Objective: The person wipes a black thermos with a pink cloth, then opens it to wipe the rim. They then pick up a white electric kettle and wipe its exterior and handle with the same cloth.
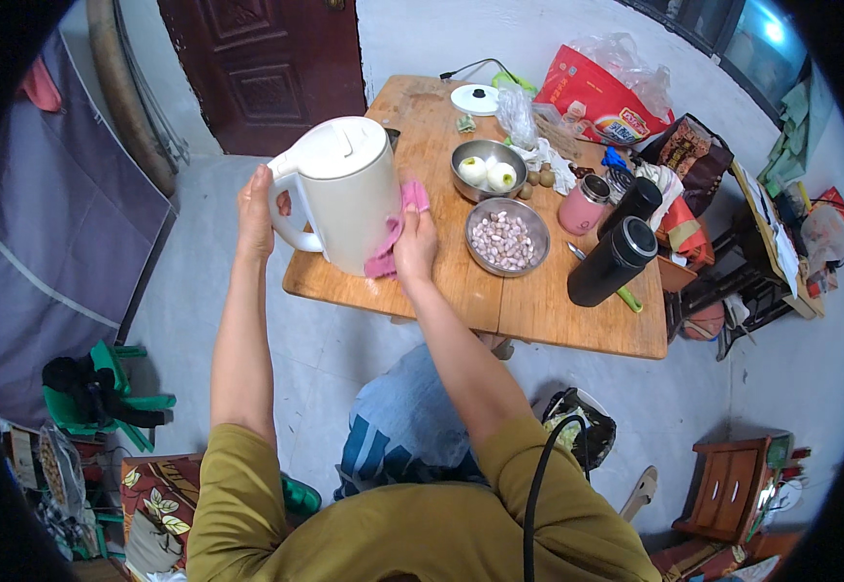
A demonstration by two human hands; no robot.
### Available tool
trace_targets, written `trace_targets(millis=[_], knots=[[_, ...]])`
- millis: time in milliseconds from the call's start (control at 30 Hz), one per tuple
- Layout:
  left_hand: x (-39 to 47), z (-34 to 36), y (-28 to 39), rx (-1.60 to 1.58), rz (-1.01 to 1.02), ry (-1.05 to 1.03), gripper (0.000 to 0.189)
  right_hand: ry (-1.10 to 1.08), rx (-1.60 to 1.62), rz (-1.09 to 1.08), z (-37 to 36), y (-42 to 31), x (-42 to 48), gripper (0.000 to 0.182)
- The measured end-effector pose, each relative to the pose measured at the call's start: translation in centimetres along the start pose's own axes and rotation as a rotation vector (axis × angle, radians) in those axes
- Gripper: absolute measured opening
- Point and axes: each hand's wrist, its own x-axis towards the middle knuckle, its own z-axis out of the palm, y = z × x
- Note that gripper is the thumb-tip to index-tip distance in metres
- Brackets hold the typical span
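A large cream plastic pitcher-shaped appliance with a lid (353,196) stands at the left front of the wooden table (458,305). My left hand (256,214) grips its handle from the left side. Against the pitcher's right side, my right hand (416,244) presses a pink cloth (385,247). To the right are a steel bowl of pinkish beans or nuts (507,238) and, behind it, a steel bowl (473,190) with peeled pale round vegetables or fruit (500,177). The pitcher's underside is hidden.
A pink flask (583,205), a black tumbler (611,262) and a green-handled knife or peeler (627,297) are at the right. Behind lie a white lid (475,100), a red bag (596,94) and plastic bags. A lined waste bin (596,429) is on the floor.
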Motion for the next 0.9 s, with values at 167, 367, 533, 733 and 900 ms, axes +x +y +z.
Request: trace_targets(millis=[167, 367, 533, 733, 900], knots=[[0.5, -0.2, -0.5, -0.038, -0.028, -0.095, 0.05, -0.025, 0.137, -0.147, -0.4, -2.2, -0.6, 0.038], [0.8, -0.1, -0.8, -0.114, -0.06, -0.132, 0.049, -0.137, 0.38, -0.09, -0.2, -5.9, 4.4, 0.039], [0.7, -0.1, -0.8, -0.13, -0.059, -0.124, 0.051, -0.382, 0.621, 0.038, 0.1, -6.4, 7.8, 0.04], [0.8, -0.2, -1.1, -0.116, -0.045, -0.133, 0.052, -0.508, 0.353, 0.011, 1.2, -4.3, 11.5, 0.033], [0.3, 0.6, -0.7, -0.11, -0.002, -0.061, 0.053, -0.652, 0.363, 0.018, 2.0, -2.1, 12.4, 0.032]])
